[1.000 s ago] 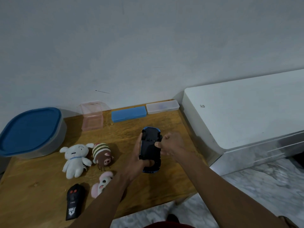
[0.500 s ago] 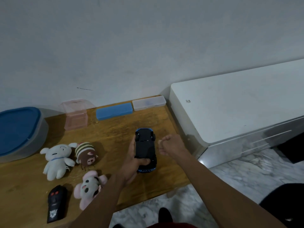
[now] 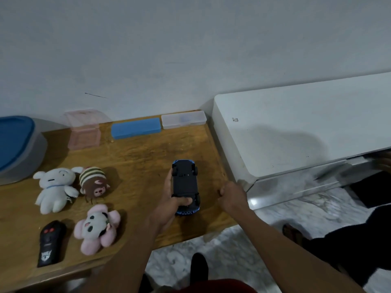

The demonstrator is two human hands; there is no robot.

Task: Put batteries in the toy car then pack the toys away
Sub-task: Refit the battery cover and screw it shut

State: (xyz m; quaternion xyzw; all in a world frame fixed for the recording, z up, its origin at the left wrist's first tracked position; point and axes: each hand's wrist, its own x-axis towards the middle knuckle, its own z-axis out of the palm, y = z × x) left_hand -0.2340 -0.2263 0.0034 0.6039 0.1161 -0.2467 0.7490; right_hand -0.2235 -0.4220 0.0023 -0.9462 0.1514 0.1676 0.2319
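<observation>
The toy car [image 3: 185,182] is gripped underside-up over the worktop [image 3: 137,157] by the left hand [image 3: 169,205], thumb across it; the right hand [image 3: 232,196] is curled into a fist just beside.

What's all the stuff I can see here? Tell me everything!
toy car: one, blue with black underside, belly up in the left hand
plush toys: three, white, brown striped, pink, table's left
remote: one, black, near-left table edge
tub: one, grey, blue lid, far left
boxes: three, pink, blue, clear, along the wall
table: one, brown wood
cabinet: one, white, right of table
left hand: grips the car
right hand: fist, apart from the car
</observation>
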